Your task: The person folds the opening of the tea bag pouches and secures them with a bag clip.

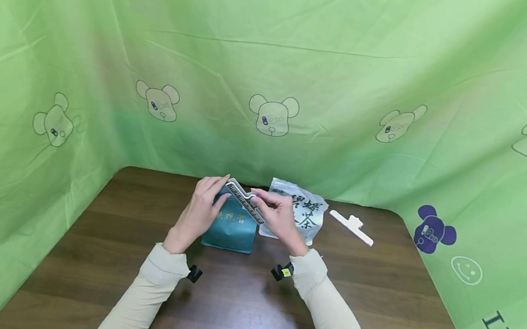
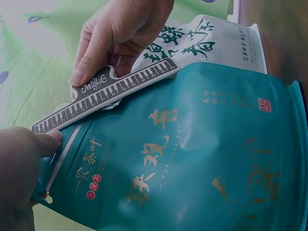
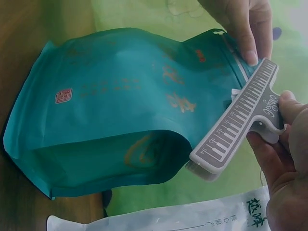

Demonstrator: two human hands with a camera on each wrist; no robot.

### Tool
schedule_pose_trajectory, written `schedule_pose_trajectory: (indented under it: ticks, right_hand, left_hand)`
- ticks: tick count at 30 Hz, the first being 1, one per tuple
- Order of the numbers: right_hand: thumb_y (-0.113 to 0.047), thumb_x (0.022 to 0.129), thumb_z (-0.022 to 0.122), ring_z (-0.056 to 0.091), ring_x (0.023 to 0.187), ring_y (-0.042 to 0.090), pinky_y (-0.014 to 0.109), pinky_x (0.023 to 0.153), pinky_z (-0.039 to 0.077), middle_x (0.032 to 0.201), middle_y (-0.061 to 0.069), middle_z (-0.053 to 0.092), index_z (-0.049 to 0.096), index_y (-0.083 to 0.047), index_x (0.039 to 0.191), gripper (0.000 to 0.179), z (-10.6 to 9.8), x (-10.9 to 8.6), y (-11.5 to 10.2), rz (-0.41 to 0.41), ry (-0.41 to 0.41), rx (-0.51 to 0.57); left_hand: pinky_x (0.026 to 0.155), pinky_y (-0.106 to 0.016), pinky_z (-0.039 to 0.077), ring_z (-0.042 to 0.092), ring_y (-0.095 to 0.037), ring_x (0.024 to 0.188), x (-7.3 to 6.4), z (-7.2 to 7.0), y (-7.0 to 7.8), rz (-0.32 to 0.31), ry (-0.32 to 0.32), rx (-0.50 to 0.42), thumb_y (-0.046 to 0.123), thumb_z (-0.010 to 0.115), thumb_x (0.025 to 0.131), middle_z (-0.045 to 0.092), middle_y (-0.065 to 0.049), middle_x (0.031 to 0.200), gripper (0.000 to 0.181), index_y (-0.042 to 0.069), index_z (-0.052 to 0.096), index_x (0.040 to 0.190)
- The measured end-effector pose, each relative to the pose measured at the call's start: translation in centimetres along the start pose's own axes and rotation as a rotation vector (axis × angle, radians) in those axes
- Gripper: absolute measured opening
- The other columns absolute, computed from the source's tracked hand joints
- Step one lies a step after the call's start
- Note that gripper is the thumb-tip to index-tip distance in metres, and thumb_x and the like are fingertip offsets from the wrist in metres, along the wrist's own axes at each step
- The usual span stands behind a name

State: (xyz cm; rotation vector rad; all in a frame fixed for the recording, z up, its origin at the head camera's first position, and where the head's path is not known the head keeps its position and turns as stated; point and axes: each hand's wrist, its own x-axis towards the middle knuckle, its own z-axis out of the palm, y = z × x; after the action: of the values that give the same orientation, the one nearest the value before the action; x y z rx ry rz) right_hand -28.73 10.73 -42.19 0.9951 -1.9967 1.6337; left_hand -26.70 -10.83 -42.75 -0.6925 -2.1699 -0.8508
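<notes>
Clip (image 2: pixel 106 98), grey, printed with piano keys: held aslant across the upper end of a teal bag (image 2: pixel 159 139), near the far edge of the worktop (image 1: pixel 110 224), slightly left of centre. Clip pinched at its handle by the right hand (image 1: pixel 279 216); bag top pinched beside the clip's end by the left hand (image 1: pixel 199 206). Whether the bag is gripped by the clip cannot be told. Step in hand, as judged: clip being fitted. Next move, as judged: clip to be squared to the top edge, handle then released. White bag (image 1: pixel 308 206), dark-lettered: placed just right of the teal bag. White clip (image 1: pixel 351 227): laid towards the far right corner.
</notes>
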Motion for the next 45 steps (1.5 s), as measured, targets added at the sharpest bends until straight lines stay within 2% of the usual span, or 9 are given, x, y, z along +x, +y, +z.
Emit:
schedule_pose_trajectory:
  ticks: [5, 13, 17, 21, 27, 32, 36, 40, 45]
  right_hand:
    - [0.014, 0.088, 0.069, 0.073, 0.083, 0.007, 0.021, 0.065, 0.057, 0.101, 0.030, 0.072, 0.071, 0.016, 0.107, 0.020, 0.1, 0.2, -0.2, -0.005, 0.004, 0.000]
    - [0.014, 0.087, 0.070, 0.076, 0.077, 0.019, 0.021, 0.063, 0.057, 0.097, 0.030, 0.073, 0.071, 0.017, 0.107, 0.020, 0.2, 0.1, -0.3, 0.000, 0.018, -0.016]
    - [0.015, 0.086, 0.070, 0.076, 0.078, 0.017, 0.023, 0.066, 0.058, 0.097, 0.031, 0.073, 0.069, 0.019, 0.109, 0.022, 0.1, 0.0, -0.2, -0.010, 0.021, -0.018]
    - [0.014, 0.087, 0.071, 0.072, 0.079, 0.013, 0.030, 0.071, 0.060, 0.101, 0.030, 0.073, 0.070, 0.016, 0.110, 0.024, 0.1, -0.1, -0.2, -0.010, 0.017, -0.028]
    - [0.005, 0.091, 0.071, 0.067, 0.080, 0.024, 0.047, 0.072, 0.061, 0.103, 0.025, 0.074, 0.071, 0.010, 0.113, 0.023, 0.0, -0.2, 0.1, 0.021, -0.024, -0.069]
    - [-0.003, 0.095, 0.071, 0.066, 0.080, 0.014, 0.036, 0.068, 0.061, 0.095, 0.012, 0.072, 0.067, 0.004, 0.113, 0.020, -0.3, 0.3, 1.9, 0.007, -0.118, -0.163]
    - [-0.006, 0.093, 0.073, 0.061, 0.076, 0.013, 0.029, 0.064, 0.055, 0.103, 0.011, 0.071, 0.065, 0.001, 0.119, 0.028, -0.1, 0.7, 1.3, -0.064, -0.202, -0.286]
    - [-0.010, 0.090, 0.078, 0.067, 0.084, 0.018, 0.029, 0.069, 0.055, 0.114, 0.012, 0.070, 0.064, -0.003, 0.125, 0.038, 0.3, 0.7, 0.9, -0.147, -0.239, -0.423]
    - [-0.009, 0.091, 0.076, 0.071, 0.095, 0.022, 0.033, 0.077, 0.058, 0.117, 0.011, 0.070, 0.063, -0.004, 0.128, 0.039, 0.7, 0.7, 0.4, -0.189, -0.250, -0.535]
  left_hand:
    - [0.104, -0.049, 0.044, 0.060, -0.035, 0.110, 0.1, 0.0, 0.0, -0.005, 0.012, -0.022, 0.002, 0.072, 0.092, 0.066, -0.022, 0.122, 0.048, -0.009, 0.058, 0.137]
    - [0.104, -0.050, 0.044, 0.060, -0.035, 0.112, 0.3, -0.1, 0.0, -0.018, 0.002, -0.050, 0.002, 0.072, 0.093, 0.066, -0.022, 0.124, 0.046, -0.008, 0.058, 0.136]
    - [0.102, -0.049, 0.045, 0.060, -0.033, 0.109, 0.6, -0.2, 0.0, 0.001, 0.000, -0.033, 0.003, 0.075, 0.091, 0.067, -0.020, 0.120, 0.043, -0.006, 0.062, 0.131]
    - [0.098, -0.048, 0.045, 0.061, -0.031, 0.105, 0.8, -0.2, 0.1, 0.021, -0.007, 0.003, 0.007, 0.078, 0.090, 0.068, -0.017, 0.116, 0.043, -0.005, 0.063, 0.128]
    - [0.090, -0.044, 0.046, 0.061, -0.029, 0.098, 1.1, -0.3, 0.4, 0.038, -0.038, 0.116, 0.017, 0.077, 0.092, 0.070, -0.014, 0.112, 0.041, -0.002, 0.064, 0.126]
    - [0.085, -0.043, 0.046, 0.060, -0.027, 0.093, 1.1, -0.3, 0.4, 0.051, -0.033, 0.169, 0.018, 0.077, 0.092, 0.070, -0.013, 0.108, 0.039, -0.002, 0.065, 0.124]
    - [0.083, -0.042, 0.046, 0.060, -0.028, 0.092, 1.0, -0.3, 0.4, 0.058, -0.024, 0.170, 0.018, 0.077, 0.092, 0.070, -0.013, 0.106, 0.039, -0.003, 0.065, 0.123]
    - [0.083, -0.042, 0.046, 0.060, -0.028, 0.091, 0.9, -0.2, 0.5, 0.064, -0.020, 0.158, 0.017, 0.076, 0.093, 0.070, -0.013, 0.105, 0.037, -0.003, 0.065, 0.121]
    - [0.081, -0.042, 0.045, 0.059, -0.028, 0.090, 0.6, -0.1, 0.4, 0.057, -0.021, 0.148, 0.016, 0.076, 0.093, 0.069, -0.013, 0.104, 0.035, -0.002, 0.065, 0.120]
